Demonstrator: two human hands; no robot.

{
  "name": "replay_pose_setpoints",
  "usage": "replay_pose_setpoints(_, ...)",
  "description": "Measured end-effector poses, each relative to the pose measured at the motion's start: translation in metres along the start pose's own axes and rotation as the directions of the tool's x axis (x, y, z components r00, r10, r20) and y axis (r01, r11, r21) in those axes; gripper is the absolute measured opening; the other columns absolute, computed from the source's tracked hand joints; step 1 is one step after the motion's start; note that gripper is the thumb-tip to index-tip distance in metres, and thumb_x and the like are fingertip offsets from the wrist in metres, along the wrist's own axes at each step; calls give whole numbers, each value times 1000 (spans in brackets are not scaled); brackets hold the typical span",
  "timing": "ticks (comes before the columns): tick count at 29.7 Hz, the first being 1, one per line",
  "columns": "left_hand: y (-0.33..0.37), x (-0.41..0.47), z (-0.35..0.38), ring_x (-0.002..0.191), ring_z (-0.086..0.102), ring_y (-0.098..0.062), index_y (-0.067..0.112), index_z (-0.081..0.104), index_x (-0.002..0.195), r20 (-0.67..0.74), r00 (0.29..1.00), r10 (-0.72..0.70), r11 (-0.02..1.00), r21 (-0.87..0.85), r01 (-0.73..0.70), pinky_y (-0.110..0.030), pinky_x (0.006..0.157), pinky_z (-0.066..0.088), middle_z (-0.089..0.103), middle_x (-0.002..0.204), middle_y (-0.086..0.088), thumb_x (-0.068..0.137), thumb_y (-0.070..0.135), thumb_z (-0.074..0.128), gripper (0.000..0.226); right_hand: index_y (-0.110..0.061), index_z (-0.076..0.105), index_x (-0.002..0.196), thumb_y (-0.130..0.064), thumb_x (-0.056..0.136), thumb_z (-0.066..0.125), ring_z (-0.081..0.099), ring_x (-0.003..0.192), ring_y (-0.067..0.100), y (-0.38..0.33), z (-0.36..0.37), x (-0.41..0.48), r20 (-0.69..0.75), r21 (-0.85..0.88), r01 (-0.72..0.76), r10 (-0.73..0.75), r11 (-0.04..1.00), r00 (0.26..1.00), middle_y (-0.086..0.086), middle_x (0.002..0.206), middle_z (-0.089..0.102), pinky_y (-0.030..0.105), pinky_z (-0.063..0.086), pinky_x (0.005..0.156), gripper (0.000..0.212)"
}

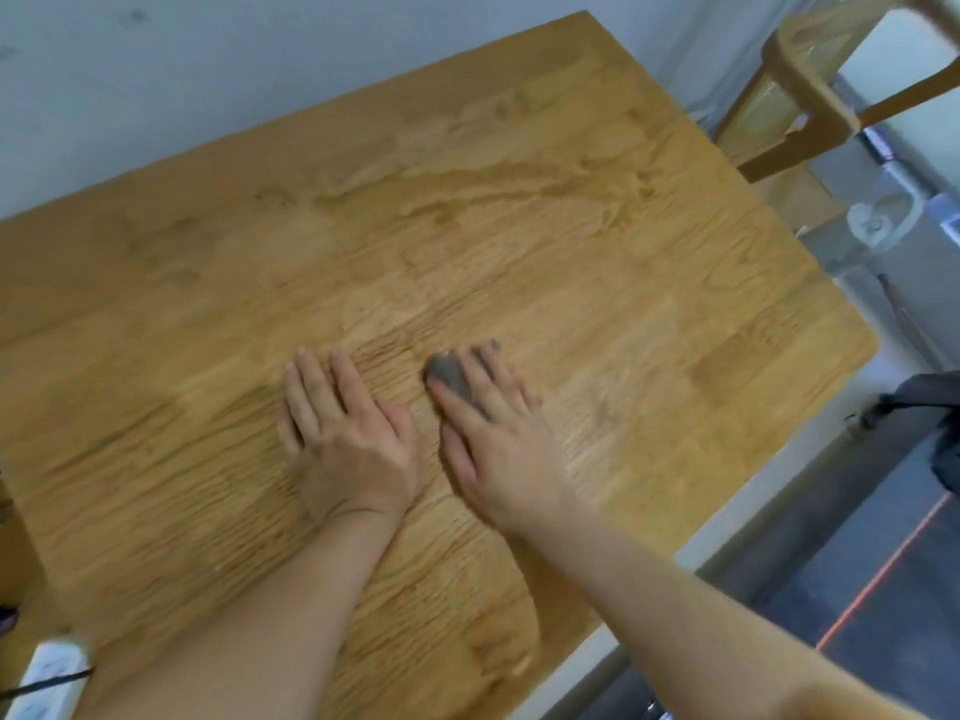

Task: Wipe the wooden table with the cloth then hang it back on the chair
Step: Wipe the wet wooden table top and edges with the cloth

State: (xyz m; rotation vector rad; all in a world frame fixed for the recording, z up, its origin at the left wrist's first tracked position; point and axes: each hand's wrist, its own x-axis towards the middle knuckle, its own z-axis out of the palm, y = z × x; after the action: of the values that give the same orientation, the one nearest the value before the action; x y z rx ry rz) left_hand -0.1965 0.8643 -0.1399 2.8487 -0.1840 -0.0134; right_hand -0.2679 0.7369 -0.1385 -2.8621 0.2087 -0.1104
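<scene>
A person's left hand (345,423) lies flat and empty on the wooden bench (519,241), fingers spread, palm down, near the middle of the top. Just to its right, the right hand (493,433) presses a small grey cloth (450,380) against the wood; this grip is closed down over the cloth, which is pinned under the fingers and palm so that only a rounded, bunched lump shows at the left edge of the fingertips, with a smaller dark scrap past the outer fingers. The right hand is the one on the cloth; the left, close beside it but apart, looks to be only a brace. The cloth appears dark, crumpled and mostly hidden, and motion blur hides its weave. Pale, dull streaks curve across the far half of the bench, likely damp from wiping. At upper right, beyond the bench's far right corner, stands the wooden chair (810,90), well apart from the cloth: by this view, the hanging step means carrying it away from the body and to the right, a reach that favours the right hand.
</scene>
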Motion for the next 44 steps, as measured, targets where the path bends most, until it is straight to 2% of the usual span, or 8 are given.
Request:
replay_pose_setpoints(3,-2,2,2,142,19,-37,3,31,145,46,999,-11,1000,20,10,-51,113,15,26,152,-25,86,28,38,65,-22,51,141,-34,98,42,24,148,24,39,-17,-26,56,-55,154,-151,987,987,6,155,38,41,29,114,46)
replay_pose_setpoints(9,0,7,-3,143,17,-38,2,26,146,102,995,1,999,52,-6,-50,114,13,21,154,-25,87,33,28,67,-24,32,151,-41,97,24,12,150,29,71,-17,70,-92,-26,-470,466,882,880,7,160,27,50,19,119,57)
replay_pose_setpoints(14,3,5,-5,142,18,-37,3,31,145,103,994,-20,998,56,14,-52,112,17,24,153,-24,86,34,32,67,-28,37,149,-37,100,34,12,151,23,2,3,54,65,-5,78,-78,997,995,3,160,28,46,19,119,50)
replay_pose_setpoints(18,3,6,-6,142,20,-37,3,33,144,119,992,-32,998,62,25,-51,111,18,25,153,-23,89,36,27,65,-27,49,143,-34,99,40,23,149,22,42,-13,43,181,23,517,-512,856,840,3,155,38,42,25,118,46)
replay_pose_setpoints(25,7,5,-7,144,19,-32,5,33,145,112,992,-63,995,88,53,-45,117,11,24,154,-20,91,31,31,60,-25,42,146,-35,97,30,20,149,27,-9,12,167,119,55,246,-251,968,961,3,156,36,48,22,119,52)
replay_pose_setpoints(32,5,8,-9,144,20,-27,3,30,145,123,990,-67,996,67,59,-41,117,9,26,154,-16,93,29,26,59,-28,58,134,-29,89,53,32,145,23,66,-14,83,195,85,689,-690,720,697,3,150,45,47,34,113,45)
replay_pose_setpoints(37,7,11,-13,142,27,-27,5,37,143,123,988,-97,993,84,87,-43,114,19,32,152,-15,90,31,29,60,-26,42,146,-38,96,35,22,148,27,5,9,212,145,65,432,-437,900,888,5,155,38,47,21,117,51)
replay_pose_setpoints(44,8,81,-15,139,29,-25,11,47,131,99,994,-43,997,74,36,-44,115,21,34,152,-7,88,30,35,49,-26,41,146,-36,99,30,17,149,28,-47,34,255,114,127,309,-324,943,939,5,157,33,46,14,119,49)
